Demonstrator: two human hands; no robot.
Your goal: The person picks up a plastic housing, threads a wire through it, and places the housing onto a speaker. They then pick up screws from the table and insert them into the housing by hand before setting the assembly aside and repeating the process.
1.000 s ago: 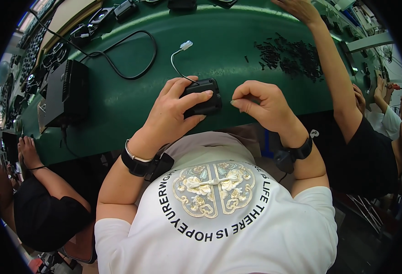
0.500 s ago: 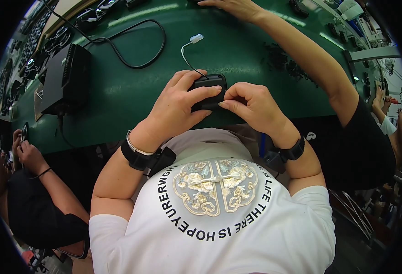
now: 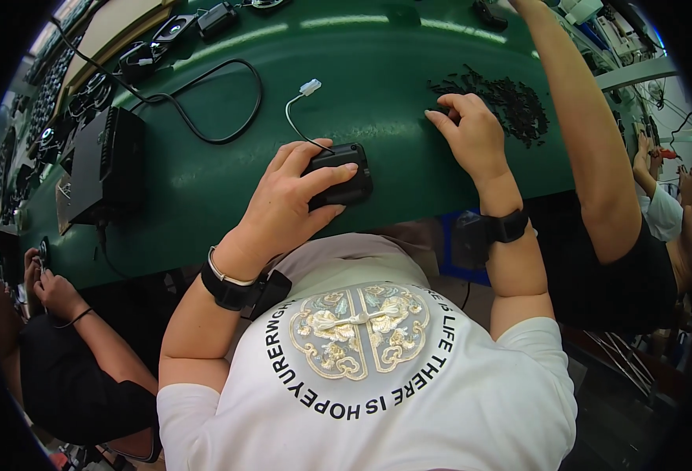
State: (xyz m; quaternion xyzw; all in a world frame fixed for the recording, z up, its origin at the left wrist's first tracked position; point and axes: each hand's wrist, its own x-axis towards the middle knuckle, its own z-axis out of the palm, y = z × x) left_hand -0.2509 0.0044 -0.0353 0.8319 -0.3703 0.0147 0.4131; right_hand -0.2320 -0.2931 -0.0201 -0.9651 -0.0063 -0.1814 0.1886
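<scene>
A black, rounded box-shaped device (image 3: 355,179) lies on the green table near its front edge. My left hand (image 3: 279,192) is closed round it, the thumb on its near side and fingers across its top. From the device runs a thin pale cable ending in a white plug (image 3: 309,87). My right hand (image 3: 475,133) is away from the device, beside a scattered heap of small black parts (image 3: 523,106). Its thumb and forefinger are curled toward each other, with something dark between them that is too small to make out.
A black power-supply box (image 3: 106,169) stands on the table (image 3: 205,177) at left, with a looped black cable (image 3: 258,94) beyond it. A co-worker's arm (image 3: 582,133) reaches across at right. Another person's hands (image 3: 51,282) are at far left. Black parts (image 3: 216,20) line the back.
My right hand has left the device and moved right and away to the heap of black parts. My left hand still holds the device. The co-worker's arm has drawn off to the right.
</scene>
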